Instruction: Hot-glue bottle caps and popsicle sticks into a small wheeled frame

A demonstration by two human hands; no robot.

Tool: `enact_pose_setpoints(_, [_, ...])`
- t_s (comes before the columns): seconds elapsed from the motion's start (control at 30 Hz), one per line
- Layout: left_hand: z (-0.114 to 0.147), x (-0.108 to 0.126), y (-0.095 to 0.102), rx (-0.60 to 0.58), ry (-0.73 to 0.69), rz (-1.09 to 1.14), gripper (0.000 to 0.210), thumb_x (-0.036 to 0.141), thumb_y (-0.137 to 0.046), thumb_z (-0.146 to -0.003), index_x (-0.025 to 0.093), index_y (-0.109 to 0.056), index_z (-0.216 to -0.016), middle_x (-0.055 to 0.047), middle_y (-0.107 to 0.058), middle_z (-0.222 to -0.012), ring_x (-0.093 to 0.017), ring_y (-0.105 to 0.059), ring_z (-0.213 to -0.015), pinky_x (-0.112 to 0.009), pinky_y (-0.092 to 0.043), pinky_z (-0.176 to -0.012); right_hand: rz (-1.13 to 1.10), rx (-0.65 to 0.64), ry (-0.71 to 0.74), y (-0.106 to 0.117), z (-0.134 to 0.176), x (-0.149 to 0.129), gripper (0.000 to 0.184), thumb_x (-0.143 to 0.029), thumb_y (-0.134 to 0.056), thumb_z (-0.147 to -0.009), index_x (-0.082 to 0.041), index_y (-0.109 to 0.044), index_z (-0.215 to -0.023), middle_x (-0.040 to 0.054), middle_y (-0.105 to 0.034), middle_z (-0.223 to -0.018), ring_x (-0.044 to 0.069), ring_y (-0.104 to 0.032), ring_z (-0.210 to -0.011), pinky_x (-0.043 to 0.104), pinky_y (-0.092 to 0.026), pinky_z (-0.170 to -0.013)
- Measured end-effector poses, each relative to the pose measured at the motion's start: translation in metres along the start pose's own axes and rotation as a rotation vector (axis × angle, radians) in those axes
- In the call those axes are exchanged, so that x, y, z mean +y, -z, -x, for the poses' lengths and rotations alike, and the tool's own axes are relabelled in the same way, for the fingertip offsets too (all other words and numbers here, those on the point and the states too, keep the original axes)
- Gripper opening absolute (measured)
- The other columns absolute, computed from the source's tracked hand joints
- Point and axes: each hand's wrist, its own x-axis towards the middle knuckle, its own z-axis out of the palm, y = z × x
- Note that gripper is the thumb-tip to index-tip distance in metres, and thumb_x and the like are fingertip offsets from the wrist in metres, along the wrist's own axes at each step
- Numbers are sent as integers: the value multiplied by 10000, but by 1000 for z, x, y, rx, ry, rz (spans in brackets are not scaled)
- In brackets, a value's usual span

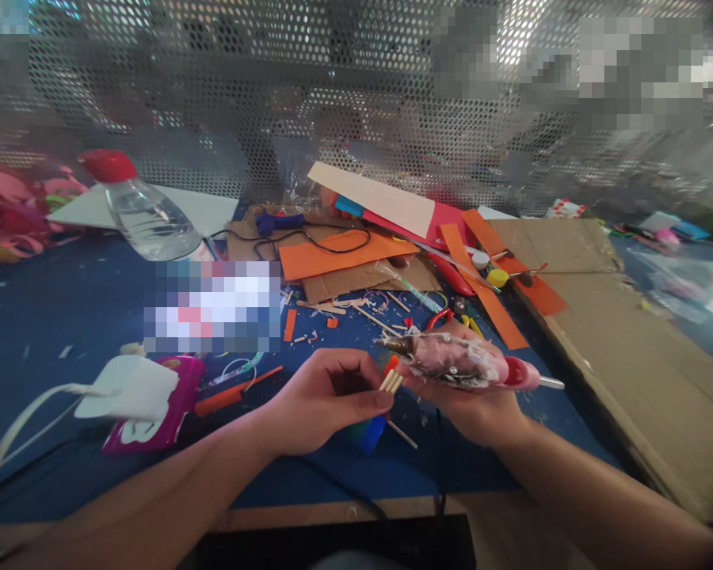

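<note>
In the head view, my left hand (318,400) is closed around a small bundle of thin wooden sticks (392,381), whose ends stick out past the thumb. A blue piece (373,435) shows just below those fingers; whether it is joined to the sticks I cannot tell. My right hand (478,412) is wrapped round a pink hot glue gun (451,360) smeared with dried glue. The gun's metal nozzle points left, above the sticks, and a glue stick (551,383) juts from its rear. A small orange piece (392,362) is partly hidden between the hands.
A red-capped water bottle (148,214) leans at back left. A white charger (131,388) sits on a magenta power strip (190,380). Orange strips (481,285), cardboard (606,340) and scattered wooden sticks lie on the blue table (83,317). A perforated metal screen (309,95) rises behind.
</note>
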Motion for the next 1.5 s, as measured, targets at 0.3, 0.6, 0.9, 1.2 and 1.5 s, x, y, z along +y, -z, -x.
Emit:
enact_pose_setpoints(0.3, [0, 3, 3, -75, 69, 26, 387, 491, -854, -798, 134, -704, -811, -60, -725, -794, -160, -664, -758, -299, -524, -763, -99, -32, -33, 0, -3, -7, 293, -323, -918, -732, -289, -678, -896, 11, -751, -813, 223, -711, -653, 346, -580, -547])
enact_pose_setpoints(0.6, [0, 3, 1, -59, 59, 39, 399, 479, -875, -774, 131, -680, -764, -38, -678, -777, -164, -659, -752, -319, -529, -793, -105, 28, -108, -2, -4, -7, 315, -433, -928, -716, -279, -668, -807, 3, -716, -714, 212, -660, -589, 350, -544, -512])
enact_pose_setpoints(0.9, [2, 1, 2, -33, 63, 35, 408, 472, -882, -760, 153, -629, -775, -33, -688, -776, -145, -649, -730, -289, -519, -747, -52, 65, -217, 5, -2, 6, 249, -454, -823, -834, -230, -752, -916, 8, -659, -661, 177, -603, -552, 316, -492, -481])
enact_pose_setpoints(1.2, [3, 4, 5, -72, -75, -194, 228, 309, -818, -804, 148, -656, -805, -43, -655, -806, -135, -603, -712, -264, -508, -669, -196, 167, -316, 6, -5, 12, 297, -485, -761, -855, -214, -668, -773, -22, -527, -535, 166, -534, -507, 349, -482, -516])
enact_pose_setpoints(1.5, [1, 1, 7, 12, -182, -266, 145, 227, -763, -792, 161, -637, -824, -55, -651, -871, -153, -606, -777, -275, -493, -681, -348, 312, -277, 0, -17, 7, 257, -406, -804, -797, -228, -621, -766, -60, -463, -515, 137, -468, -478, 332, -438, -503])
